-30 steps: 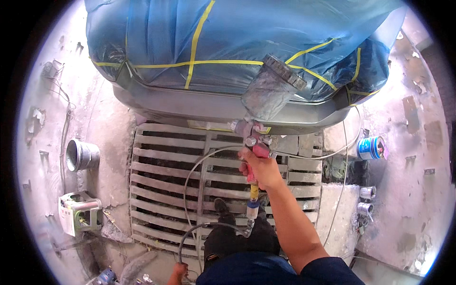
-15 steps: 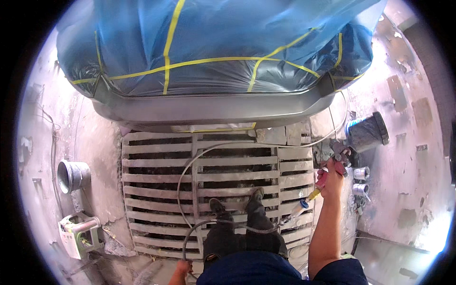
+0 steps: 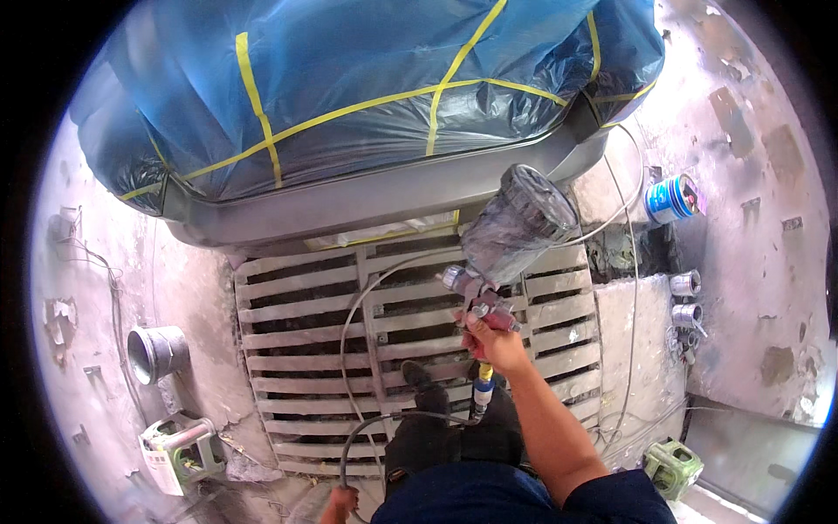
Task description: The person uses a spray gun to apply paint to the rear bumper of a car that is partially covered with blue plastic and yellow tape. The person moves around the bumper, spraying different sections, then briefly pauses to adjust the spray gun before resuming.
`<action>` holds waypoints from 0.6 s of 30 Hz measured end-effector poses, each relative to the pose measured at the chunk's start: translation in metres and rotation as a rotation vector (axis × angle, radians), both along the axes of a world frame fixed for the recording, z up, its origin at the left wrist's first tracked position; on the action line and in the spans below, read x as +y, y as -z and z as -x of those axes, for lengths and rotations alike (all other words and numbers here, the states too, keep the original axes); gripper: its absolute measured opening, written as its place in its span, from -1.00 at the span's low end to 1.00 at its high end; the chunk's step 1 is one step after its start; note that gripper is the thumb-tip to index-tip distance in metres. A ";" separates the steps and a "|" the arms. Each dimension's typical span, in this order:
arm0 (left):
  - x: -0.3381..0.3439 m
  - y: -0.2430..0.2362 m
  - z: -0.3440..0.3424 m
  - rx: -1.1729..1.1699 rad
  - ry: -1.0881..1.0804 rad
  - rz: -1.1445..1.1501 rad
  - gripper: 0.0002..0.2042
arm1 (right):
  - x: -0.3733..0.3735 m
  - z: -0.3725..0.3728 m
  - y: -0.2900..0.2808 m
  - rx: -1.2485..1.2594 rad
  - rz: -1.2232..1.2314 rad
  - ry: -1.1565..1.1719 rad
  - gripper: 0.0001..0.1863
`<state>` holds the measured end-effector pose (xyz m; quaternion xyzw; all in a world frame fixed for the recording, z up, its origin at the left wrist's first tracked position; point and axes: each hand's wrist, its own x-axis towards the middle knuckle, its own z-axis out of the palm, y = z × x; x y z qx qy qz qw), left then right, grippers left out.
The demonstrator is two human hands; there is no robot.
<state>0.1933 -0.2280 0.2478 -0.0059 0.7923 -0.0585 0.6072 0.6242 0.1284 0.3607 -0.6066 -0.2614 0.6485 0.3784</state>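
Observation:
My right hand [image 3: 496, 344] is closed round the grip of a paint spray gun [image 3: 476, 297] with a dark, paint-covered cup [image 3: 522, 218] on top. The gun is over the floor grate, its nozzle toward the left, near the grey bumper [image 3: 367, 199]. From the grip's yellow fitting, a dark air hose [image 3: 371, 423] curves across my legs to my left hand [image 3: 343, 500]. That hand is closed round the hose beside my left hip, partly cut off by the lower edge. Above the bumper, blue plastic sheeting [image 3: 340, 79] with yellow tape covers the vehicle.
Slatted grating [image 3: 305, 329] lies underfoot, with a thin pale hose [image 3: 346, 349] looping over it. At left stand a grey bucket [image 3: 159, 354] and a pale stool [image 3: 183, 454]. On the right are a blue-white can [image 3: 670, 199], small tins [image 3: 685, 283] and a green stool [image 3: 672, 467].
My right hand has swung the spray gun from the right side, by the tins, leftward to in front of the bumper. The view has turned. My left hand keeps its hold on the hose.

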 end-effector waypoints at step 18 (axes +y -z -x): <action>0.029 -0.008 -0.115 0.055 0.166 -0.037 -0.85 | -0.087 -0.203 0.047 -0.176 -0.054 0.527 -0.68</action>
